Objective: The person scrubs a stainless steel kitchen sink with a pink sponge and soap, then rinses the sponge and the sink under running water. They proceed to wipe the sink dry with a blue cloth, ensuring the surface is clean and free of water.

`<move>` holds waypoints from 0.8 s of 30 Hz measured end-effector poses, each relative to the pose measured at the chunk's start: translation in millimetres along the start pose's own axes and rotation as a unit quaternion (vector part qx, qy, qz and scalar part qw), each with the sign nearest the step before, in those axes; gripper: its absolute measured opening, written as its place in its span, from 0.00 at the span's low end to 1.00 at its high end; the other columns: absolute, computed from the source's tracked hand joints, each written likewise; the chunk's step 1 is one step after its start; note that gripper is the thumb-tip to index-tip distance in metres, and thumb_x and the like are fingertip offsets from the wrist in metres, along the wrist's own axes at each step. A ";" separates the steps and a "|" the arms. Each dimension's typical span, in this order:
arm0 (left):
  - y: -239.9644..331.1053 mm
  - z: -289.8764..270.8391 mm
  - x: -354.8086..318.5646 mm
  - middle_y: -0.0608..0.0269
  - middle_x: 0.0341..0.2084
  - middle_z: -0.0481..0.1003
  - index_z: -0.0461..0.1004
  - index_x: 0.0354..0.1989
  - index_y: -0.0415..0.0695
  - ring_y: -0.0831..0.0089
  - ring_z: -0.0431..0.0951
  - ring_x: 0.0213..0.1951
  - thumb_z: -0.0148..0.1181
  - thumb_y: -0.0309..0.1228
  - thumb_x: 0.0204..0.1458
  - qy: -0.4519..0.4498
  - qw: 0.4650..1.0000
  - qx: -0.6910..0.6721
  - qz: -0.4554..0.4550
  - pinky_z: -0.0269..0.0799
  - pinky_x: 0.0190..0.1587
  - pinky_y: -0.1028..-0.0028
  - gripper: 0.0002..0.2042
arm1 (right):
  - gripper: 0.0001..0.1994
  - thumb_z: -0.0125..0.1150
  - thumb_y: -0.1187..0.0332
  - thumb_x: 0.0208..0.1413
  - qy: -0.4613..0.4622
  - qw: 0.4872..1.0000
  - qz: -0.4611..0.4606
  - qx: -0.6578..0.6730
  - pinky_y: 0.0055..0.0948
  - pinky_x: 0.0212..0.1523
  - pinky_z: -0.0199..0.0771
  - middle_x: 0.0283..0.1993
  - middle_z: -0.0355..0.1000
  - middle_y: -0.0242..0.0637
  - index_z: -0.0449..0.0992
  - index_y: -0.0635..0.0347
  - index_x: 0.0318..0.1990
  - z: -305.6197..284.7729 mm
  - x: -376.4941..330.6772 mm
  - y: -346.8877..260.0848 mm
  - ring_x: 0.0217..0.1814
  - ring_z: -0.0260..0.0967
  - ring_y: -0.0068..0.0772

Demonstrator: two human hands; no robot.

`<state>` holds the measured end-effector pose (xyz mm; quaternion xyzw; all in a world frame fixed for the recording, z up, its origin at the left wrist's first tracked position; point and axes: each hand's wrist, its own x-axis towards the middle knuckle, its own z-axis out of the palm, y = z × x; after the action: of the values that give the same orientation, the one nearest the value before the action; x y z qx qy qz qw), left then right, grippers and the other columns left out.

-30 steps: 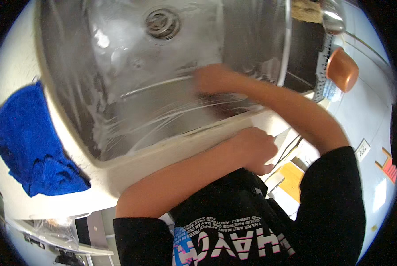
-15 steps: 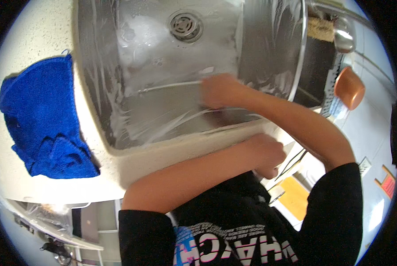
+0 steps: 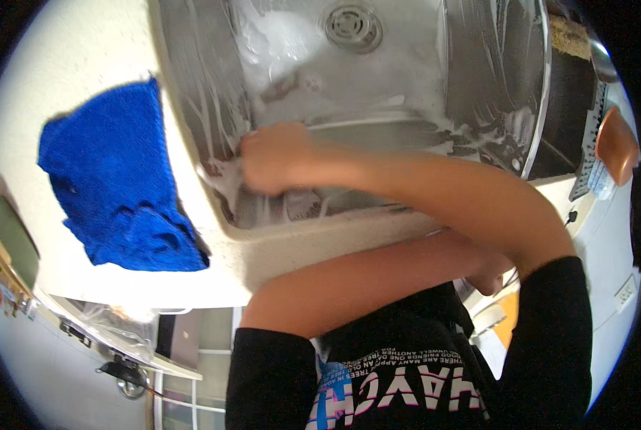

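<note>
Nearest the body, the left forearm (image 3: 363,290) is being held across a black printed T-shirt (image 3: 399,337), and the left hand (image 3: 486,277) is being partly covered by the right forearm (image 3: 463,185); whether it is open or closed cannot be told. The right forearm is being stretched leftward over the near part of a grey metal sink (image 3: 385,86), and the right hand (image 3: 274,159) is being held at the sink's near left corner with its fingers apparently curled; whether anything is being gripped is being hidden by blur. The sink is being bordered by a pale counter (image 3: 112,50), where a rumpled blue cloth (image 3: 120,179) is being touched by neither hand. The sink's walls and floor are being streaked by white suds (image 3: 519,125). Farther off, a round drain (image 3: 352,29) is being lit, and a copper-coloured bowl (image 3: 616,147) is being seen at far right.
</note>
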<state>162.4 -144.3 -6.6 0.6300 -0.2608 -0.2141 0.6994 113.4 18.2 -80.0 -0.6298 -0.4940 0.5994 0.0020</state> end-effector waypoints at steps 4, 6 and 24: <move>-10.5 19.2 11.1 0.53 0.36 0.77 0.75 0.41 0.41 0.60 0.75 0.43 0.54 0.31 0.42 0.101 0.994 0.009 0.051 0.68 0.48 0.64 0.16 | 0.13 0.53 0.68 0.41 0.029 0.999 -0.006 -0.045 0.42 0.35 0.74 0.36 0.76 0.49 0.78 0.65 0.34 13.2 23.9 20.1 0.38 0.74 0.52; -3.3 1.7 9.3 0.48 0.43 0.74 0.74 0.46 0.40 0.57 0.71 0.50 0.49 0.34 0.47 -0.047 0.997 -0.020 -0.053 0.60 0.55 0.59 0.18 | 0.13 0.53 0.68 0.42 0.011 0.998 -0.060 -0.035 0.43 0.35 0.74 0.35 0.75 0.51 0.77 0.66 0.33 2.6 -11.4 -6.5 0.36 0.74 0.53; 1.5 -19.7 -15.2 0.50 0.54 0.66 0.70 0.51 0.42 0.58 0.65 0.56 0.60 0.41 0.49 0.053 0.998 -0.007 0.035 0.59 0.58 0.62 0.22 | 0.12 0.54 0.65 0.49 0.589 0.766 -0.097 0.239 0.45 0.37 0.72 0.31 0.72 0.57 0.73 0.67 0.28 -189.1 75.9 -37.2 0.36 0.71 0.56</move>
<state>163.1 -119.5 -7.9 0.6263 -0.2439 -0.1581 0.7234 217.8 196.1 -61.8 -0.7871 -0.2954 0.2061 0.5008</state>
